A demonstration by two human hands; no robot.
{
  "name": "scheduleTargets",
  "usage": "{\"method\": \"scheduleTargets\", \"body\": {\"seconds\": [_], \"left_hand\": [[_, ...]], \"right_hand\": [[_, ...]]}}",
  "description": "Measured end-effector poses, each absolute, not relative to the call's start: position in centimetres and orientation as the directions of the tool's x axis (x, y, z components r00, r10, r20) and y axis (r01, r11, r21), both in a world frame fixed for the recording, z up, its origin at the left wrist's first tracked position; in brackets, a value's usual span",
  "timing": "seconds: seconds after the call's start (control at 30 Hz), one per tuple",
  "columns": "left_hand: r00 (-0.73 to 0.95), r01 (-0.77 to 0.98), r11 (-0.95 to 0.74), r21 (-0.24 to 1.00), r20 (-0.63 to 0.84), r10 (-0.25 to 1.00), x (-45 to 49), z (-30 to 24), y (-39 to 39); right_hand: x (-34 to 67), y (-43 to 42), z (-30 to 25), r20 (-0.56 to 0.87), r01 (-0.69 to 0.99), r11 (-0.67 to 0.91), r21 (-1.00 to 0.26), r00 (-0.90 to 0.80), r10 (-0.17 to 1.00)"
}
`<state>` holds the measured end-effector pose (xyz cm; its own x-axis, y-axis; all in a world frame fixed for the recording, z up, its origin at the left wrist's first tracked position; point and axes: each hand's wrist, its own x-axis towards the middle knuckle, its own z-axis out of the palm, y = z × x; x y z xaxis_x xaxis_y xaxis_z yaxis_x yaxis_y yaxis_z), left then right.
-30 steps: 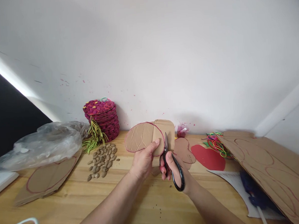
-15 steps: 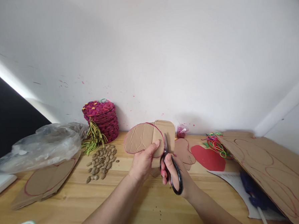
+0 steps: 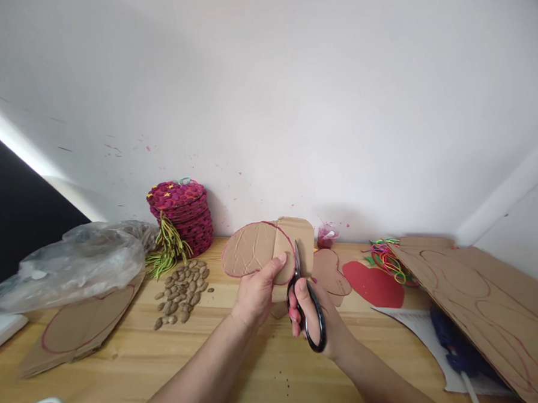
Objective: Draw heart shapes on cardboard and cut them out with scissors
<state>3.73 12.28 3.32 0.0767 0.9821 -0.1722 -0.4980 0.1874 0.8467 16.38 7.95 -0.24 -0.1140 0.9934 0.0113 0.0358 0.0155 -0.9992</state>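
Observation:
My left hand [image 3: 254,293] pinches a piece of brown cardboard [image 3: 259,250] with a red outline drawn on it, thumb on its lower right edge. It is held upright above the wooden table [image 3: 125,377]. My right hand [image 3: 318,325] grips black-handled scissors [image 3: 307,305], fingers through the loops. The blades point up and bite into the cardboard along the red line, just right of my left thumb.
A stack of dark red decorated discs [image 3: 182,215] with green strands stands by the wall. Seeds [image 3: 181,293] lie in a loose pile. A clear plastic bag [image 3: 74,263] covers marked cardboard on the left. At right: red cutout [image 3: 375,283], coloured rubber bands [image 3: 386,255], large marked cardboard sheet [image 3: 486,304].
The scissor handles have closed a little and the right hand has edged up toward the cardboard. The view has drifted slightly; the cardboard stays in my left hand.

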Motion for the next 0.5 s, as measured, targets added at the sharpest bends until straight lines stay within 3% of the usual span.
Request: {"method": "scheduleTargets", "body": {"seconds": [0.5], "left_hand": [[0.027,-0.555,0.101,0.826,-0.104,0.994,3.4,3.3,12.6]], "right_hand": [[16.4,7.9,-0.5,0.023,0.128,0.036,-0.991,-0.097,0.995]]}}
